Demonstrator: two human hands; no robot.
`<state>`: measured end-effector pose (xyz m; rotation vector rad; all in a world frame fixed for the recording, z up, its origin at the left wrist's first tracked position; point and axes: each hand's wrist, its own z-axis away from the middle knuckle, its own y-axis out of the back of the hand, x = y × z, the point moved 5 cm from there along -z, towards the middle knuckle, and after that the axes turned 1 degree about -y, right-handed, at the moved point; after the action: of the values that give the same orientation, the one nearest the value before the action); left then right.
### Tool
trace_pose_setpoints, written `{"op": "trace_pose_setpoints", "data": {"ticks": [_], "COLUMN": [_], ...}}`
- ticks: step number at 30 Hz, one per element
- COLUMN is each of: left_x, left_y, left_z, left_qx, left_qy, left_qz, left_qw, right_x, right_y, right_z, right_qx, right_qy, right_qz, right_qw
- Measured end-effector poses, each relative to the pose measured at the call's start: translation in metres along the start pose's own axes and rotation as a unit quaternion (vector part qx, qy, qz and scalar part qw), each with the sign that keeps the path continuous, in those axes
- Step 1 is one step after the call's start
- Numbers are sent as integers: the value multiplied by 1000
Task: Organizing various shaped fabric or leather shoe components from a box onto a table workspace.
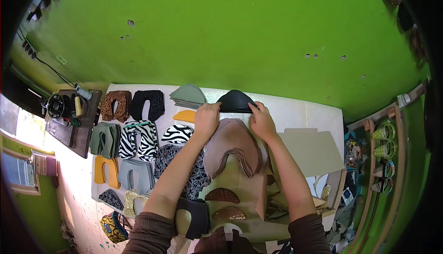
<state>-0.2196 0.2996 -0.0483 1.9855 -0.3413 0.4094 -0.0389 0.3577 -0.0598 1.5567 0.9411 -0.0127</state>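
Note:
At the far edge of the white table, a stack of black half-moon leather-like pieces (236,101) is pinched at both ends. My left hand (207,119) is closed on its left corner and my right hand (262,121) on its right corner. Just nearer lies a stack of brownish-pink U-shaped pieces (231,138), between my forearms. Left of the black stack sit grey-green half-moon pieces (188,95). Beside my left hand are a yellow half-moon piece (183,116) and zebra-print half-moon pieces (177,134).
More cut pieces cover the table's left, among them zebra-print U-shapes (138,139) and grey U-shapes (136,174). An open cardboard box (310,148) holding scraps stands right. A sewing machine (57,106) is at far left. A wooden rack (400,161) with sandals (384,150) stands at far right.

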Motion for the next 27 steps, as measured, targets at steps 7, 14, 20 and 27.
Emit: {"op": "trace_pose_setpoints", "data": {"ticks": [7,14,20,27], "left_x": [-1,-4,17,75], "left_y": [-4,-13,7,35], "left_z": [1,3,5,28], "left_qx": [0,-69,28,8], "left_qy": [-62,-87,-97,-76], "left_qz": [-68,-147,-117,-52], "left_qw": [996,983,988,996], "right_x": [2,4,-8,-18], "right_y": [-5,-10,3,51], "right_z": [-3,1,6,33], "right_qx": [-8,-4,8,3], "right_qy": [8,37,57,63], "right_qz": [52,111,116,56], "right_qw": [999,993,992,996]}}
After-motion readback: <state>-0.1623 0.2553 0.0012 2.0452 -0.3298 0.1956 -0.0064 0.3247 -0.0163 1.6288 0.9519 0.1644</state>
